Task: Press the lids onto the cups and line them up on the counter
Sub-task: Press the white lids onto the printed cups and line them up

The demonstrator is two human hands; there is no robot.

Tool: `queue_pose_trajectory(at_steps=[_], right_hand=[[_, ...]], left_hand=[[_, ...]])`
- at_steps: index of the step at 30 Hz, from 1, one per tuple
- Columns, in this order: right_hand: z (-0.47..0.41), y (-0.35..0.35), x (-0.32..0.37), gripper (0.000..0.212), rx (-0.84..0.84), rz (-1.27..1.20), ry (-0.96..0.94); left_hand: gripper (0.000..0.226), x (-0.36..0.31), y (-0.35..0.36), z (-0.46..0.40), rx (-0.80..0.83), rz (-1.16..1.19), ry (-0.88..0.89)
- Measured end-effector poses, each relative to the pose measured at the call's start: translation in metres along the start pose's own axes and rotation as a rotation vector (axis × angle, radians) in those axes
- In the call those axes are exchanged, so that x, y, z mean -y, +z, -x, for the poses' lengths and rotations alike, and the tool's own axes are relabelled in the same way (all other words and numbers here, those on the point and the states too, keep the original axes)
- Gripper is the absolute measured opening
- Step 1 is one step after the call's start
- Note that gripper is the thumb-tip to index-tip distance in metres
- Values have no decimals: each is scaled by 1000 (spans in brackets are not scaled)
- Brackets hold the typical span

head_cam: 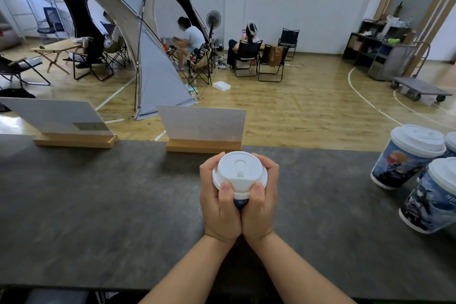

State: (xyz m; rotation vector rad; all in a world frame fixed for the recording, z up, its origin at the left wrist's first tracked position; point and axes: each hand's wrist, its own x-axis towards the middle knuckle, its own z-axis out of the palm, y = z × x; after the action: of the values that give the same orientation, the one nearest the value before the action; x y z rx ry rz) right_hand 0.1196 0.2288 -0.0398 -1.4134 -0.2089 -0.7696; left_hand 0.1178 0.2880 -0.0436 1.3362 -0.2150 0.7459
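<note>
At the counter's middle, left hand and right hand wrap together around the cup, thumbs pressing the near edge of its white lid. Three lidded cups cluster far right.

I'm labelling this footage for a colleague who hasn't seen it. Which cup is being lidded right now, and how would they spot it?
Start at the dark grey counter and find the wooden-based sign stand at its middle. Just in front stands the cup, clasped by the left hand and right hand, thumbs on its white lid. The other lidded cups stand untouched at the far right.
</note>
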Motion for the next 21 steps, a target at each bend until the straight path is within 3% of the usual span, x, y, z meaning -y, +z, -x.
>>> queue_pose_trajectory(at_steps=[9,15,21], right_hand=[[2,6,7,32,-74,80,10],[10,18,17,44,-135,69,-4],[30,45,26,45,-133,-19,-26]], left_hand=[[38,-11,-5,-3,48,-44,-87],[42,-23,-10,-6,70,56,-190],[41,-33,-47,-8,34,59,-174]])
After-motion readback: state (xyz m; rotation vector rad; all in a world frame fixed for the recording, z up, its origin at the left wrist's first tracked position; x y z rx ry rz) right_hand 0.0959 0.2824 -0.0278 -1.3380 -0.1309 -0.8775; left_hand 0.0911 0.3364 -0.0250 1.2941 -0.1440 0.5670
